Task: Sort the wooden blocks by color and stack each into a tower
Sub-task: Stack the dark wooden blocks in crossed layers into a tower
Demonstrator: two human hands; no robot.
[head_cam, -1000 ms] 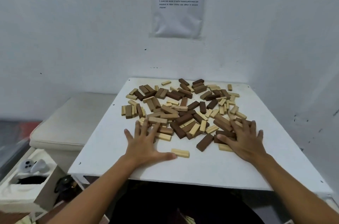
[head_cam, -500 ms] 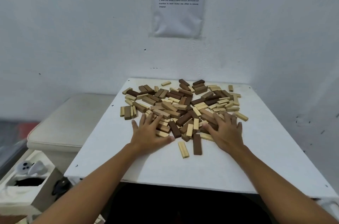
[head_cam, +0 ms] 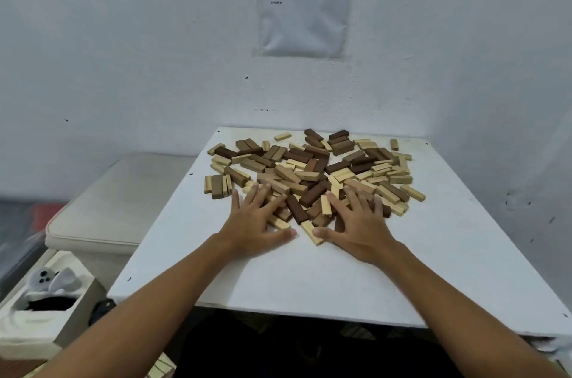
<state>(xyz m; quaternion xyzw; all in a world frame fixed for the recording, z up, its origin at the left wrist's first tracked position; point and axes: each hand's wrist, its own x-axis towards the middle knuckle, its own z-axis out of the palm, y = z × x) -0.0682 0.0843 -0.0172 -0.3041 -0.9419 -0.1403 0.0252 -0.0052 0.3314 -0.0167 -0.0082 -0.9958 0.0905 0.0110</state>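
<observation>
White table [head_cam: 402, 269]: one block pile [head_cam: 309, 173], left hand [head_cam: 257, 222] and right hand [head_cam: 360, 230] flat, fingers spread.

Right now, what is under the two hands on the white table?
Both hands, left hand and right hand, lie flat on the near edge of the wooden blocks. Light and dark blocks poke out between fingers; those beneath the palms are covered.

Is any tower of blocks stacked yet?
No, the wooden blocks lie in one mixed, loose pile on the white table.
</observation>
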